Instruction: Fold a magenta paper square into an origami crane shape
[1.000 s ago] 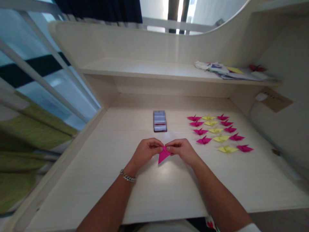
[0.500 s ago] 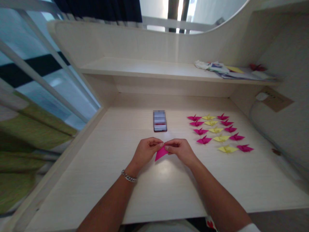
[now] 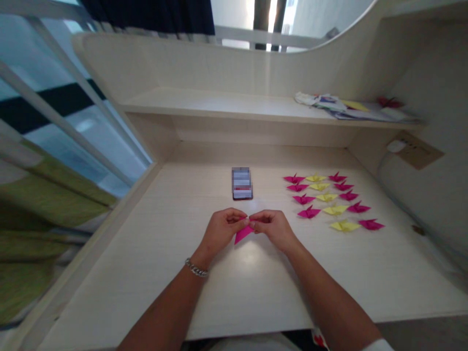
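"Pink paper had swung since a second earlier, its loose point going a little left and upward, while both hands stayed nearly where they were."

"Which hand had hold of it?"

"Both. The left hand pinched it between thumb and fingers, and the right hand pinched it just beside, so it sat between them over the desk, on the near side of the phone. Whether its tip touched the surface, I couldn't tell."

"How much was finished?"

"Fourteen folded birds, by my count, in three columns off to the right: pink on the outsides, yellow down the middle. The leftmost column had four, the others five each."

"And the piece in hand?"

"Partway, I judged. It showed a plain pointed shape without spread wings, so folding remained; the hands hid how much."
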A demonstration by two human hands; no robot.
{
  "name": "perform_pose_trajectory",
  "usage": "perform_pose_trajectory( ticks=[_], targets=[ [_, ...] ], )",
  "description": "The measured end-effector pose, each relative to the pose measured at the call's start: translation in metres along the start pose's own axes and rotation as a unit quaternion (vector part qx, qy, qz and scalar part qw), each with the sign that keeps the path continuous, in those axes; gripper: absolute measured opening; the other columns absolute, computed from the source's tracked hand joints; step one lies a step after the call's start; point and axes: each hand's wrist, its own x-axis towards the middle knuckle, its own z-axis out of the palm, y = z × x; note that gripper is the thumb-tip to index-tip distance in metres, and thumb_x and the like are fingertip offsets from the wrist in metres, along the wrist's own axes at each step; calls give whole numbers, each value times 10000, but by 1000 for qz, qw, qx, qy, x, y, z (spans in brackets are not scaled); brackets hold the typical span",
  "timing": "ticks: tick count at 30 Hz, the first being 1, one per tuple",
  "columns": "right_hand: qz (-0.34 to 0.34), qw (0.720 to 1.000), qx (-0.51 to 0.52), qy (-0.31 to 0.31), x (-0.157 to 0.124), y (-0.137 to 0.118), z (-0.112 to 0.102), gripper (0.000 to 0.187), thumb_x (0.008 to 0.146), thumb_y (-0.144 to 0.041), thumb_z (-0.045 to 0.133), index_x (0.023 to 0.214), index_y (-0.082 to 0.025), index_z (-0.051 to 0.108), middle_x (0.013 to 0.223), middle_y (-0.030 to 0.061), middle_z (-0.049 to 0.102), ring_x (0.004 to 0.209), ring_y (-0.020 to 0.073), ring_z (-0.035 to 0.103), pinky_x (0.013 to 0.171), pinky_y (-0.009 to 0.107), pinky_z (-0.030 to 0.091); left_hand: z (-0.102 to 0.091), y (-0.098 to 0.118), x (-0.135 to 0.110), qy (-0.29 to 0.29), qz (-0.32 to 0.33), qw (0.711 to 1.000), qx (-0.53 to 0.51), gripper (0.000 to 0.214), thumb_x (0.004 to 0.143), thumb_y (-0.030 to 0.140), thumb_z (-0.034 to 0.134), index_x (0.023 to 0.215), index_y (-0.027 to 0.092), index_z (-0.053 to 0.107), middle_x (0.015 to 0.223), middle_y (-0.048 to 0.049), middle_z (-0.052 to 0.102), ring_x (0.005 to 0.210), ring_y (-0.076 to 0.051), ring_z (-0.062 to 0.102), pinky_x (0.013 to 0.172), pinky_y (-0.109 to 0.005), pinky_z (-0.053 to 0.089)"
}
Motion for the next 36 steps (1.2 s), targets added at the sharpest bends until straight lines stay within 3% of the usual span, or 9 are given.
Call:
perform_pose_trajectory(
  ticks=[5, 10, 16, 27, 36],
  targets=[
    [4, 998, 28, 54, 2, 0, 1, 338, 524, -322, 807, 781, -146, 677, 602, 15, 654, 529, 135, 584, 537, 267, 461, -1, 1, 0, 18, 11, 1000, 7, 237, 638, 255, 762, 823, 138, 672, 747, -52, 710, 662, -155, 653, 648, -265, 529],
    [-27, 998, 3, 57, 1, -2, 0, 314, 552, -286, 795, 801, -167, 647, 662, 17, 668, 597, 150, 615, 566, 257, 477, 0, 4, -1, -8, 17, 999, 39, 201, 696, 293, 714, 830, 144, 704, 783, -66, 722, 706, -174, 658, 679, -279, 525],
    [-33, 996, 16, 83, 1, -3, 0, 329, 554, -299, 797, 805, -175, 625, 679, 22, 675, 621, 163, 633, 611, 281, 505, 0, 3, -2, -1, 40, 998, 47, 204, 716, 322, 694, 819, 145, 710, 786, -65, 724, 694, -170, 648, 661, -268, 508],
    [-53, 995, -11, 80, -2, -6, 1, 258, 585, -303, 782, 743, -175, 625, 666, 32, 677, 615, 165, 627, 577, 265, 482, 3, 9, -4, -10, 25, 997, 71, 204, 731, 337, 676, 791, 148, 725, 733, -53, 716, 646, -155, 622, 607, -240, 474],
    [-21, 997, 18, 69, -1, -8, 1, 277, 551, -303, 803, 709, -164, 623, 617, 27, 676, 557, 155, 623, 545, 258, 477, 1, 12, -5, -11, 31, 996, 84, 218, 725, 353, 675, 777, 148, 725, 703, -49, 710, 608, -152, 609, 565, -236, 459]
  ],
)
